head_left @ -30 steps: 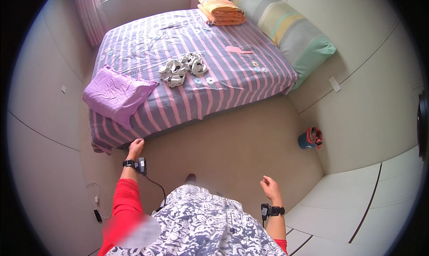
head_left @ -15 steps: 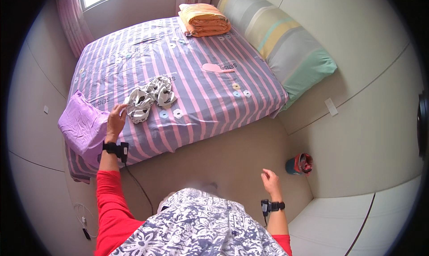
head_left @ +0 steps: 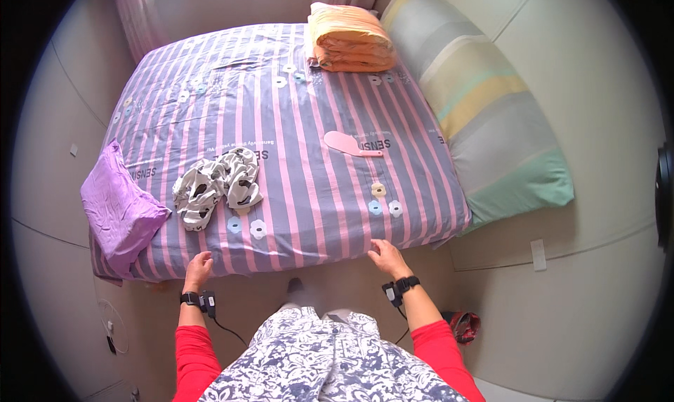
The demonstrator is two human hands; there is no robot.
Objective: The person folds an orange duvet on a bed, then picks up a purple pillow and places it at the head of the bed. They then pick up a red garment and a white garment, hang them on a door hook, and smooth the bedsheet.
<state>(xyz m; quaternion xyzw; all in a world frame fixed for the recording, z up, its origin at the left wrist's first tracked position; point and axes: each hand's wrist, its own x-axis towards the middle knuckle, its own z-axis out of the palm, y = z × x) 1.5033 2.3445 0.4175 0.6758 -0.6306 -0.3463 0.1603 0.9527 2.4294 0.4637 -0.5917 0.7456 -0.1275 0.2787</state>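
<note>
My left hand [head_left: 198,269] rests on the near edge of the bed [head_left: 295,135], which has a purple and pink striped sheet. My right hand [head_left: 385,256] touches the same near edge further right, fingers spread. Neither hand holds anything. A crumpled black-and-white patterned cloth [head_left: 216,183] lies on the sheet just beyond my left hand. A purple cloth [head_left: 116,209] hangs over the bed's near left corner. A pink flat paddle-shaped object [head_left: 351,144] lies mid-bed. Both wrists wear black bands with cables.
A folded orange blanket [head_left: 347,38] sits at the bed's far end. A long striped pillow [head_left: 484,121] lies along the bed's right side against the wall. A small red and dark object [head_left: 463,325] is on the floor by my right arm.
I have stepped close to the bed. My left hand came back from the patterned cloth to the bed's edge, and my right hand rose to the same edge.
</note>
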